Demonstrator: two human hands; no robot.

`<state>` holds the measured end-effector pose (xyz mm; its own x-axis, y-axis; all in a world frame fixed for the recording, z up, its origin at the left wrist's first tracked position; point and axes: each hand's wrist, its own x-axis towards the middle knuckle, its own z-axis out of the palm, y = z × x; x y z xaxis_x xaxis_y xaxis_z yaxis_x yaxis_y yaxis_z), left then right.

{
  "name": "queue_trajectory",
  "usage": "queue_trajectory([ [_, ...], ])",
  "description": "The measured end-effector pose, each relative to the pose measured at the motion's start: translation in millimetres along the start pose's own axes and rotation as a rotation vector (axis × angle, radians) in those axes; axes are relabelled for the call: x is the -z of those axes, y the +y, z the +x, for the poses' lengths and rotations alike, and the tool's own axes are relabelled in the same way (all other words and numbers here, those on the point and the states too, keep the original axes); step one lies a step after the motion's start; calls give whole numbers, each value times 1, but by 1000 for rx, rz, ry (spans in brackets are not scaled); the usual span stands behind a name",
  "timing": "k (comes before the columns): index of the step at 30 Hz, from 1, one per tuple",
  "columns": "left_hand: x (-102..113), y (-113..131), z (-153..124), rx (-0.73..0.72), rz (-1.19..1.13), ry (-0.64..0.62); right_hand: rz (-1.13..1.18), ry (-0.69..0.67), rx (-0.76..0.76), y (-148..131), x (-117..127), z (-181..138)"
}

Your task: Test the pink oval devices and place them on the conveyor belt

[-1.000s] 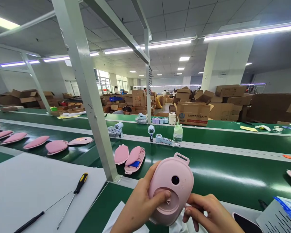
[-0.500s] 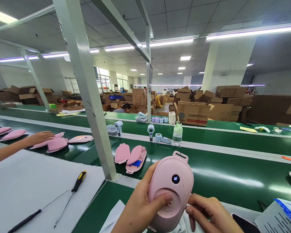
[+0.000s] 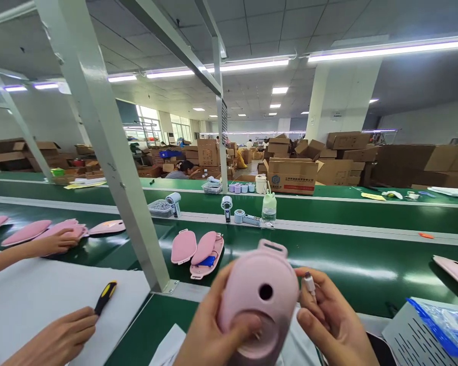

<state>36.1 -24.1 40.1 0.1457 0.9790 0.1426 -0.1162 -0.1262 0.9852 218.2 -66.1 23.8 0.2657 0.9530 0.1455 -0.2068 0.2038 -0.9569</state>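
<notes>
Pink fan body [image 3: 261, 297] sits clamped in the left hand [image 3: 209, 330] near the table edge — right hand [image 3: 328, 320] pinches a white cable plug [image 3: 309, 280] beside it, unplugged; more pink shells [image 3: 198, 249] wait on the belt [image 3: 351, 264] beyond.

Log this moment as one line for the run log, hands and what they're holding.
left hand: grips pink fan body | right hand: pinches white cable plug beside it | green belt: pink shells behind

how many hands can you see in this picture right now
4: the left hand and right hand hold the pink oval plastic device; a co-worker's hand rests on pink shells, another bottom left.
</notes>
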Motion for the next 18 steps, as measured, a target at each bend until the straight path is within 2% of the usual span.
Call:
queue_trajectory([
  [2,-15,-6,-2,-21,-7,-177,90,-14,-24,6,-7,6],
  [4,-21,-11,0,-23,-17,-257,147,-25,-44,8,-6,10],
  [11,-17,-20,7,-8,-33,-301,226,-2,-89,9,1,13],
  [18,-21,-17,5,21,-14,-266,228,-15,-92,10,0,17],
])
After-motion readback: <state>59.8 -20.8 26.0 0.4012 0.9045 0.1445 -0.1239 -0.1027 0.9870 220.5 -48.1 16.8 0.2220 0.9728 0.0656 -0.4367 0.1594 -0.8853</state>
